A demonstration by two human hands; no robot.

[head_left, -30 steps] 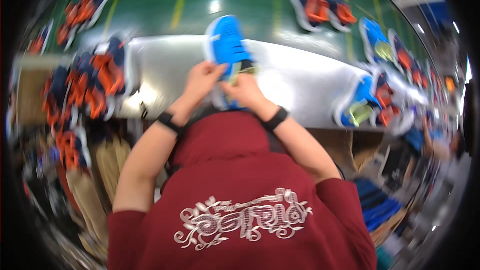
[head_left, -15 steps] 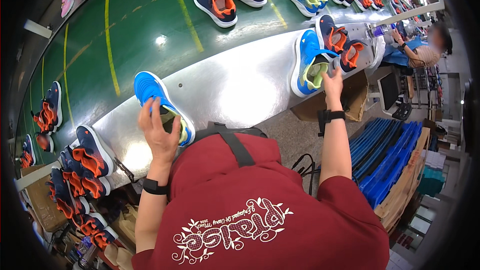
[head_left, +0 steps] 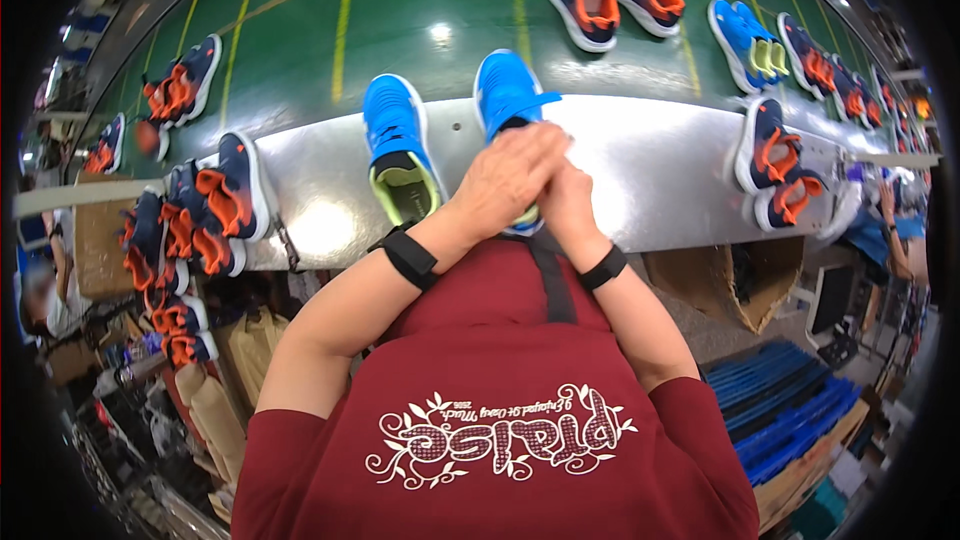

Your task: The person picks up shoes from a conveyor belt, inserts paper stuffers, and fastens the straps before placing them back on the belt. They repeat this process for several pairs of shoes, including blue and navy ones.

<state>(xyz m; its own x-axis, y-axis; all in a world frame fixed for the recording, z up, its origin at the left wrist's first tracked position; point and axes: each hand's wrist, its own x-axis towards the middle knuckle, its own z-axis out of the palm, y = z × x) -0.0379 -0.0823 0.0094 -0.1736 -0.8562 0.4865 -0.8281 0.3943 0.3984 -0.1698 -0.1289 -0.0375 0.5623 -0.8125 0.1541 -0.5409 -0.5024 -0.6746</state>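
Over on the metal tabletop (head_left: 320, 165), the left shoe (head_left: 398, 135) sits upright on its white sole, bright blue with a black collar and lime-green lining, its opening facing the near edge. Just beside it, not touching, is the matching right shoe (head_left: 505, 88), toe likewise pointing away. The end of its blue strap (head_left: 545, 99) juts out rightward; from here, its opening is mostly covered.
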